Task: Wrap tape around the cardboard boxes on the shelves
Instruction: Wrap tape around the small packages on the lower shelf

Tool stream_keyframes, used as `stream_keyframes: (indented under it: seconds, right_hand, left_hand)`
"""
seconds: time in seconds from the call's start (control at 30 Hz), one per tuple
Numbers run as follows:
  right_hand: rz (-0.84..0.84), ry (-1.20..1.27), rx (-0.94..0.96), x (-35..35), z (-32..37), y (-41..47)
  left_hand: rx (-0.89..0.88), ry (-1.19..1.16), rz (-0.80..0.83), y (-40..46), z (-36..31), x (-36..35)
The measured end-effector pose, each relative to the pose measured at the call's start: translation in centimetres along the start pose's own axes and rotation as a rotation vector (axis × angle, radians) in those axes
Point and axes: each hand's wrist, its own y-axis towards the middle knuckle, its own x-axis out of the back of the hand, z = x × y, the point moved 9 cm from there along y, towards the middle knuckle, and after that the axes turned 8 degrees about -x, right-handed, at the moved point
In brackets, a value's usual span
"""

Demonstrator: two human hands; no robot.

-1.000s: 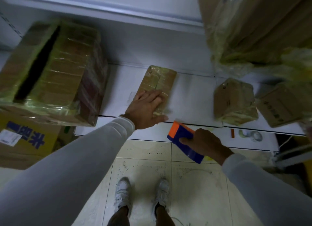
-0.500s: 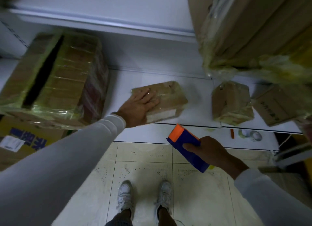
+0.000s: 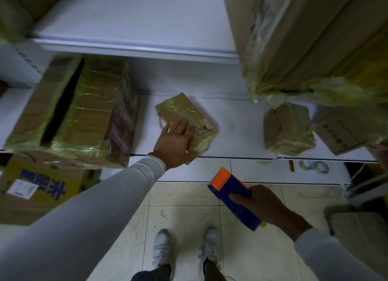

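Note:
A small cardboard box (image 3: pixel 184 112), wrapped in yellowish clear tape, lies at an angle on the white middle shelf (image 3: pixel 237 129). My left hand (image 3: pixel 174 144) rests on its near end, fingers laid over the top and the thumb at the near edge. Below and to the right, over the floor, my right hand (image 3: pixel 266 209) grips a blue tape dispenser (image 3: pixel 233 196) with an orange front end. The dispenser is apart from the box.
A large taped box (image 3: pixel 73 112) fills the shelf's left side. Two small boxes (image 3: pixel 287 127) (image 3: pixel 338 131) sit at the right under a big wrapped carton (image 3: pixel 310 41). Tape rolls (image 3: pixel 315 167) lie on the lower shelf. My shoes (image 3: pixel 184 251) stand on the tiled floor.
My left hand has turned the small box on the shelf, swinging its far end around. My right hand with the dispenser has drifted down and to the right.

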Motion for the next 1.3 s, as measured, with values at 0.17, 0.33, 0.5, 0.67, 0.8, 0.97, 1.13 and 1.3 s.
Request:
stream_keyframes:
  seconds: [0.17,0.33,0.5,0.67,0.8,0.97,1.13,1.3]
  right_hand:
    - [0.016,0.11,0.065,0.4,0.6,-0.5]
    - [0.0,0.139,0.09,0.9,2.0,-0.9]
    - [0.005,0.112,0.132,0.9,3.1,-1.4]
    - [0.048,0.137,0.156,0.7,3.7,-2.1]
    - [0.16,0.224,0.223,0.0,5.1,-3.2]
    - [0.212,0.214,0.265,-0.1,6.9,-3.3]
    - [0.247,0.185,0.269,-0.2,7.9,-3.3]
    - [0.252,0.15,0.268,-0.5,8.4,-3.0]
  left_hand:
    - [-0.22,-0.104,0.007,-0.4,-0.1,1.5]
    - [-0.214,-0.124,-0.001,-0.9,0.6,1.3]
    - [-0.179,-0.165,-0.033,-1.9,0.1,1.4]
    - [-0.14,-0.339,-0.249,-4.5,-0.7,3.2]
    - [0.057,-0.886,-0.042,-6.3,-1.7,0.5]
    - [0.094,-1.252,0.282,-7.0,-3.7,-1.9]
    - [0.05,-1.234,0.292,-7.4,-3.3,-1.8]
    - [0.044,-1.161,0.296,-8.0,-2.4,-2.5]
